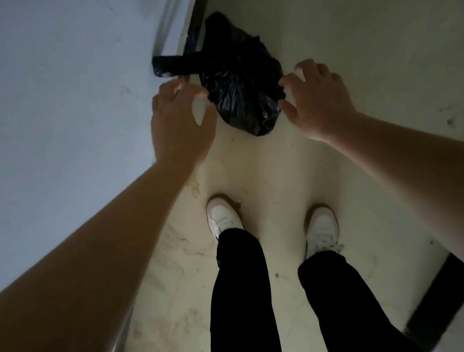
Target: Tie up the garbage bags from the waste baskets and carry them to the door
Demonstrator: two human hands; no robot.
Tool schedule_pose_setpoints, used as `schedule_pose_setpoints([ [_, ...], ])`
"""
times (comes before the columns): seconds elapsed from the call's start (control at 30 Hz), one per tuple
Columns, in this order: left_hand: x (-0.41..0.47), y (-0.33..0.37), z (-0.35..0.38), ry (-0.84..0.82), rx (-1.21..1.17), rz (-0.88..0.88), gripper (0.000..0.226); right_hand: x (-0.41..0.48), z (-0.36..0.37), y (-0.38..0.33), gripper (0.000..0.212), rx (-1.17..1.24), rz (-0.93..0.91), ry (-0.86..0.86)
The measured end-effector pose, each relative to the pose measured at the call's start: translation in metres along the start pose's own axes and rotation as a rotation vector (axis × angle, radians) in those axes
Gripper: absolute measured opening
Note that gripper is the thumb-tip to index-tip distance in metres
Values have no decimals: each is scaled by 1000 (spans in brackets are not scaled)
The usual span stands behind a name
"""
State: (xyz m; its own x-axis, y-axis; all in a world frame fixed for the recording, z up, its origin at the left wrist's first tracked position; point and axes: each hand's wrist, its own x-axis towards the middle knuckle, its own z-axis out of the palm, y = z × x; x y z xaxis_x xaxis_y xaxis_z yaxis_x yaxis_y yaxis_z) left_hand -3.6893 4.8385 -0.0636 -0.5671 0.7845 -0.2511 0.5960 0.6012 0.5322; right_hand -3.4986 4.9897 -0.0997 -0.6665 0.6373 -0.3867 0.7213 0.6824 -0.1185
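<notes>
A crumpled black garbage bag (242,85) lies on the pale floor close to the foot of a grey-blue door or wall panel. One black strip of the bag reaches left toward that panel. My left hand (181,123) hovers at the bag's left side with fingers spread, holding nothing. My right hand (317,96) hovers at the bag's right side, fingers also apart, with the fingertips near the plastic. Whether either hand touches the bag is unclear.
The grey-blue panel (39,112) fills the left side, with a metal edge and dark threshold strip (197,12) at its base. My feet in white shoes (224,215) stand on the stained floor behind the bag. A dark strip (444,295) lies at lower right.
</notes>
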Motion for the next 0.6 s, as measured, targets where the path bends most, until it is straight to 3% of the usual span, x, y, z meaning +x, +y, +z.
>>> schedule_pose_setpoints([
  [0.1, -13, 12, -20, -14, 52, 32, 27, -17, -30, 8, 45, -11, -45, -17],
  [0.27, -11, 79, -101, 112, 74, 80, 23, -31, -146, 25, 47, -23, -62, 125],
  [0.37, -7, 147, -179, 202, 89, 200, 23, -47, -251, 35, 47, -34, -69, 245],
  [0.6, -14, 374, -421, 474, 227, 693, 29, -138, -570, 78, 48, -99, -93, 672],
])
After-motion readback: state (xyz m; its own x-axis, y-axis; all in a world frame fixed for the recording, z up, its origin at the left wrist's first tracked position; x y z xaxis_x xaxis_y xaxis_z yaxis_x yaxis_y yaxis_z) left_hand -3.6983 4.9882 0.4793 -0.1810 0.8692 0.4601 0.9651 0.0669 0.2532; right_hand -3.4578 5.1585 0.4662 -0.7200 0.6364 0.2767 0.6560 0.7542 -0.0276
